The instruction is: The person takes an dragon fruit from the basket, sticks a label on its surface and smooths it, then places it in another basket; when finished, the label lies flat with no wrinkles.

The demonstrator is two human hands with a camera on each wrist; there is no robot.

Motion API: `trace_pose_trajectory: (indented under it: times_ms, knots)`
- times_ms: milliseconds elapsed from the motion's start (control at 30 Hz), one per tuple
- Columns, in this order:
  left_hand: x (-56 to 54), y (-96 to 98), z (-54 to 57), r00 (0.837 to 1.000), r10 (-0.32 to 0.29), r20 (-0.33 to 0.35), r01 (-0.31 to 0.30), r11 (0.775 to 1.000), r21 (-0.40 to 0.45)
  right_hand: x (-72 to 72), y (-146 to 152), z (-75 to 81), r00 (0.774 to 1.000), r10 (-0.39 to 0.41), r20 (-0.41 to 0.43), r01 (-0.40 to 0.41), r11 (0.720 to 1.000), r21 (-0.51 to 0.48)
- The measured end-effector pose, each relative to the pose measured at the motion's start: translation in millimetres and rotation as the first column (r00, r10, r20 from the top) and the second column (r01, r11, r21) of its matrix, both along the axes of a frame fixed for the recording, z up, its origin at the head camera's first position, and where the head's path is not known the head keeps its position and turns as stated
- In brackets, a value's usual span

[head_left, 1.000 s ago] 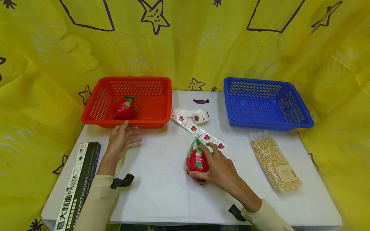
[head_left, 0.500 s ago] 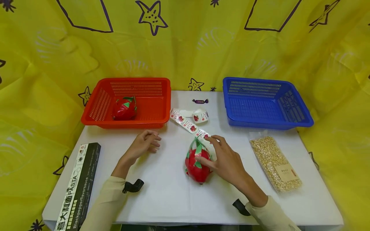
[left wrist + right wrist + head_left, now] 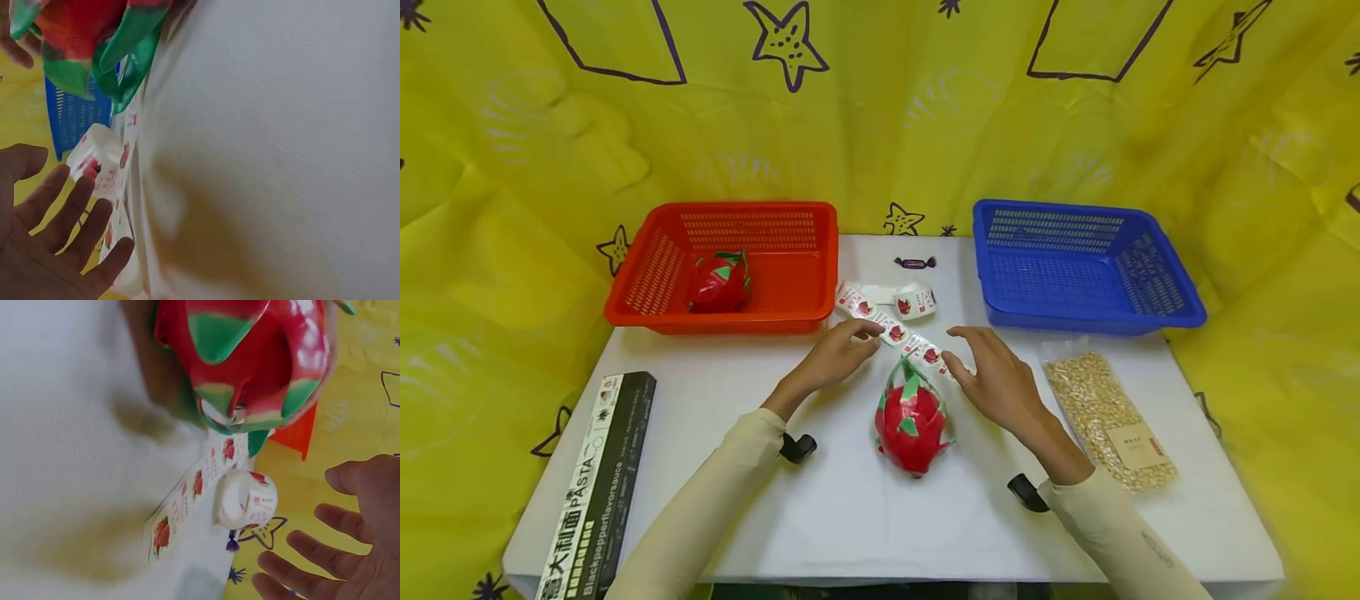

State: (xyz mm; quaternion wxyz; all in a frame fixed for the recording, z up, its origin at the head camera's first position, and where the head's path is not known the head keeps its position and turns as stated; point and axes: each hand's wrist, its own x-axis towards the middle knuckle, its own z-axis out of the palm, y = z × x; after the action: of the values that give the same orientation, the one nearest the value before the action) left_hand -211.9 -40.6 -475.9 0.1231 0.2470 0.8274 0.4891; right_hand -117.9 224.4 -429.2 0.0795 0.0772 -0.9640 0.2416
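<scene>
A red dragon fruit (image 3: 912, 421) with green scales stands on the white table between my forearms. Behind it lies a strip of dragon fruit stickers (image 3: 896, 334), its far end curling back in a loop (image 3: 914, 302). My left hand (image 3: 841, 354) hovers at the strip's left side, fingertips overlapping its edge in the head view. On the other side, my right hand (image 3: 997, 379) is held with thumb and forefinger apart near the strip's front end. Neither hand holds anything; the left wrist view shows spread fingers (image 3: 94, 231).
A second dragon fruit (image 3: 718, 282) sits in the red basket (image 3: 722, 323) at back left. At back right stands a blue basket (image 3: 1090, 321). A wrapped candy (image 3: 915, 262), a bag of pale grains (image 3: 1105, 417) and a pasta box (image 3: 598, 483) lie around the table.
My right hand has let go of the dragon fruit and moved up towards the stickers. My left hand has moved right from the red basket to the strip.
</scene>
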Motion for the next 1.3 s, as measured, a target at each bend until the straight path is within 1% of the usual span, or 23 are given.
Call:
trace_pose_trajectory:
  times_ms: [67, 100, 133, 200, 267, 333, 400, 567, 633, 667, 733, 767, 800, 867, 967, 1033, 1100, 1200, 1300]
  knots:
    - [-4.8, 6.2, -0.7, 1.0, 0.009, -0.004, -0.009, 1.0, -0.007, -6.8, 0.5, -2.1, 1.0, 0.014, 0.001, -0.015, 1.0, 0.011]
    - [-6.8, 9.2, -0.6, 1.0, 0.023, 0.004, -0.023, 1.0, -0.01, -10.5, 0.4, -3.0, 1.0, 0.021, 0.006, -0.021, 1.0, 0.012]
    - [-8.5, 12.4, -0.3, 0.999, 0.045, 0.016, -0.045, 0.999, -0.009, -14.2, 0.3, -3.8, 1.0, 0.026, 0.013, -0.026, 1.0, 0.01]
    - [-11.1, 17.9, -0.7, 0.991, 0.12, 0.056, -0.119, 0.993, -0.012, -21.8, 0.0, -4.9, 0.999, 0.038, 0.031, -0.039, 0.999, 0.003]
    - [-10.9, 21.4, -1.4, 0.971, 0.213, 0.106, -0.213, 0.977, -0.019, -28.3, -0.6, -5.3, 0.997, 0.05, 0.054, -0.05, 0.999, -0.006]
    - [-9.6, 22.8, -3.0, 0.943, 0.297, 0.148, -0.297, 0.955, -0.026, -33.8, -1.4, -5.3, 0.995, 0.056, 0.079, -0.055, 0.998, -0.008]
    - [-7.9, 22.5, -4.7, 0.919, 0.347, 0.185, -0.347, 0.937, -0.031, -37.9, -2.2, -5.1, 0.994, 0.059, 0.095, -0.058, 0.998, -0.006]
    - [-5.0, 21.9, -5.4, 0.873, 0.426, 0.238, -0.427, 0.903, -0.049, -45.3, -4.4, -6.5, 0.989, 0.056, 0.136, -0.057, 0.998, 0.003]
    - [-4.9, 23.3, -5.8, 0.848, 0.447, 0.284, -0.462, 0.887, -0.015, -47.8, -5.1, -7.5, 0.987, 0.056, 0.153, -0.058, 0.998, 0.007]
    - [-5.1, 24.6, -6.0, 0.835, 0.449, 0.318, -0.478, 0.879, 0.013, -49.2, -5.2, -8.1, 0.985, 0.058, 0.162, -0.06, 0.998, 0.007]
    - [-6.1, 28.2, -7.3, 0.815, 0.441, 0.376, -0.5, 0.863, 0.07, -51.8, -5.2, -9.3, 0.982, 0.058, 0.178, -0.06, 0.998, 0.008]
    - [-7.0, 30.3, -8.4, 0.808, 0.431, 0.401, -0.507, 0.856, 0.101, -53.5, -5.0, -10.3, 0.981, 0.057, 0.186, -0.059, 0.998, 0.008]
    - [-7.9, 32.7, -9.5, 0.804, 0.424, 0.416, -0.512, 0.85, 0.123, -55.1, -4.8, -11.2, 0.98, 0.058, 0.193, -0.06, 0.998, 0.006]
    - [-9.4, 37.4, -12.0, 0.805, 0.419, 0.419, -0.514, 0.846, 0.142, -58.7, -4.8, -13.5, 0.976, 0.061, 0.207, -0.063, 0.998, 0.002]
    - [-10.4, 42.4, -13.8, 0.808, 0.439, 0.393, -0.524, 0.84, 0.141, -63.9, -5.1, -17.2, 0.97, 0.069, 0.232, -0.069, 0.998, -0.007]
    - [-11.1, 44.1, -13.7, 0.806, 0.453, 0.382, -0.536, 0.832, 0.145, -66.7, -5.4, -18.6, 0.966, 0.071, 0.249, -0.07, 0.997, -0.014]
    - [-11.4, 44.5, -11.6, 0.802, 0.454, 0.387, -0.545, 0.823, 0.163, -69.1, -5.6, -19.7, 0.961, 0.071, 0.268, -0.066, 0.997, -0.029]
    - [-12.1, 43.9, -7.6, 0.797, 0.431, 0.423, -0.549, 0.809, 0.21, -72.1, -5.6, -21.3, 0.952, 0.073, 0.297, -0.055, 0.996, -0.069]
    - [-12.1, 42.8, -3.7, 0.796, 0.39, 0.462, -0.544, 0.797, 0.263, -75.5, -6.0, -24.1, 0.943, 0.091, 0.32, -0.052, 0.99, -0.127]
